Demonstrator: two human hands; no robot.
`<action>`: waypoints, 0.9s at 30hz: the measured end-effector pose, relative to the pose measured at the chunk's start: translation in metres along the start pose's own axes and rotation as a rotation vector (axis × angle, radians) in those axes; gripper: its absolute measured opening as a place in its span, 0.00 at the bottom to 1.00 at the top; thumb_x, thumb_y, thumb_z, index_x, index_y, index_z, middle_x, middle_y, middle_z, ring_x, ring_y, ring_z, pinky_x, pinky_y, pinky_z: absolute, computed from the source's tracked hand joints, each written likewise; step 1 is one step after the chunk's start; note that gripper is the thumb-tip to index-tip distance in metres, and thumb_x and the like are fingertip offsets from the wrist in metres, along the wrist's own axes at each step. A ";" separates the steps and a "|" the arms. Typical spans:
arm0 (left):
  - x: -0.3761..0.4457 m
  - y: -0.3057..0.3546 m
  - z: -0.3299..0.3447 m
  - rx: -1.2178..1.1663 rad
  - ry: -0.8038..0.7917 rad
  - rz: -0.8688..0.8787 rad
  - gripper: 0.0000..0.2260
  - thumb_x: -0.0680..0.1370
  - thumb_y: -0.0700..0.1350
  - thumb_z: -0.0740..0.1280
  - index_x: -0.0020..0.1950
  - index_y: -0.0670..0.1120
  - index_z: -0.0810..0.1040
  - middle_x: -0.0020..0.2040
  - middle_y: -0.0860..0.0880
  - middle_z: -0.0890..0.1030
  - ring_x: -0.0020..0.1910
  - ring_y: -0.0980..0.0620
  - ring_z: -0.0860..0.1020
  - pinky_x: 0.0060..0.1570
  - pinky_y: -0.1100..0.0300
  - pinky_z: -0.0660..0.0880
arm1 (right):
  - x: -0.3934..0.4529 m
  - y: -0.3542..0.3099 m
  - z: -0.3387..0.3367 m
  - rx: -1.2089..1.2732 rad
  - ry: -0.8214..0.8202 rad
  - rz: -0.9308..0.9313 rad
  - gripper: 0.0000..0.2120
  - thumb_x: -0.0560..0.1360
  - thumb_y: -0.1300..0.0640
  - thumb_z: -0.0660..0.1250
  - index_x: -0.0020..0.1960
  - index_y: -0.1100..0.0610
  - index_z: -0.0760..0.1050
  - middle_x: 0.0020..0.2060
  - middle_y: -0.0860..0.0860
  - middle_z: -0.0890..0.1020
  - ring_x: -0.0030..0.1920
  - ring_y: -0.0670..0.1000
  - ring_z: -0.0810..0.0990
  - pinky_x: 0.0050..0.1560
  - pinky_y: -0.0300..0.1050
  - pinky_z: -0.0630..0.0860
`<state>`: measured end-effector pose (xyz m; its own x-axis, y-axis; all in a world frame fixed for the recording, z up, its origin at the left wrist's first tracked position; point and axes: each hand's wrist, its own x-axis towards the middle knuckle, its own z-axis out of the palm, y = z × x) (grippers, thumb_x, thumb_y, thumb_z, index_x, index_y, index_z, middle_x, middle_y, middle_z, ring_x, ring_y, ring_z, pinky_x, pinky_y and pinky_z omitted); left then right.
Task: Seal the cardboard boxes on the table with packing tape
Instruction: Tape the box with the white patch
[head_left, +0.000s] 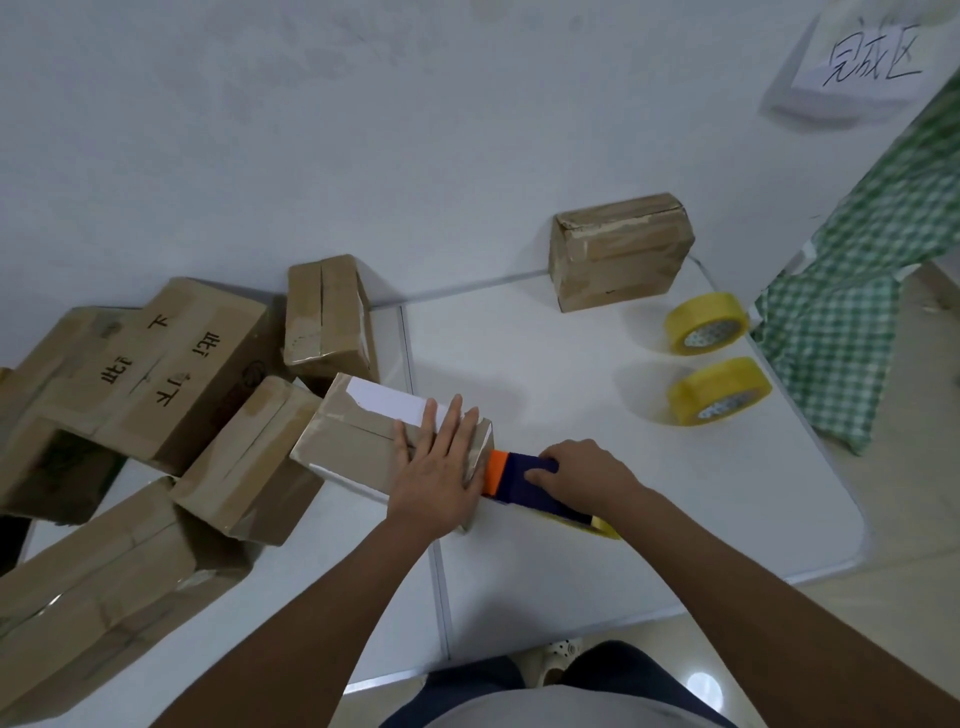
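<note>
My left hand (439, 470) lies flat on one of seven brown cardboard boxes (363, 441); my right hand (582, 475) grips one blue-and-orange tape dispenser (511, 475); two yellow tape rolls (706, 322) rest on the white surface (623, 519) against a white wall (363, 130).

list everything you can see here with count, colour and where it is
cardboard box being taped: 1, brown with a white label, table centre, under the left hand
other cardboard boxes: about 5, brown, piled at the table's left side
taped cardboard box: 1, brown, far side of the table against the wall
tape rolls: 2, yellow, on the table's right part, one nearer than the other
tape dispenser: 1, blue and orange, at the box's right end
paper sign: 1, white with handwriting, on the wall, top right
checked cloth: 1, green and white, right edge
table: 1, white
left hand: flat on the box
right hand: grips the dispenser
</note>
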<state>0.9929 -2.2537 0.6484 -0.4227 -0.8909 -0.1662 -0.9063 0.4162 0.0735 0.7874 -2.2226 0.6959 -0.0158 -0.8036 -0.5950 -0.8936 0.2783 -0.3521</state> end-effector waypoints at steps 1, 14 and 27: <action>0.000 0.000 0.000 -0.001 0.004 0.005 0.31 0.82 0.63 0.44 0.82 0.53 0.42 0.82 0.51 0.40 0.79 0.46 0.36 0.75 0.37 0.37 | 0.002 -0.003 -0.004 -0.025 -0.001 0.011 0.19 0.79 0.42 0.60 0.58 0.55 0.77 0.49 0.53 0.81 0.46 0.53 0.79 0.44 0.45 0.76; -0.009 -0.012 0.005 0.066 0.020 0.188 0.36 0.76 0.62 0.56 0.82 0.50 0.52 0.82 0.48 0.50 0.80 0.42 0.47 0.71 0.30 0.55 | 0.026 0.028 -0.003 -0.213 0.255 0.151 0.18 0.82 0.43 0.55 0.61 0.54 0.71 0.50 0.53 0.80 0.49 0.56 0.80 0.41 0.45 0.72; -0.040 -0.051 -0.001 -0.010 0.061 0.268 0.40 0.73 0.59 0.71 0.79 0.52 0.54 0.78 0.52 0.60 0.79 0.50 0.55 0.75 0.40 0.54 | 0.019 0.020 0.071 0.442 0.427 -0.054 0.12 0.76 0.65 0.63 0.50 0.54 0.82 0.45 0.52 0.82 0.44 0.51 0.78 0.46 0.43 0.72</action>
<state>1.0558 -2.2392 0.6524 -0.6464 -0.7589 -0.0797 -0.7621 0.6368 0.1169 0.8012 -2.1948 0.6263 -0.2356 -0.9369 -0.2582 -0.6289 0.3496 -0.6945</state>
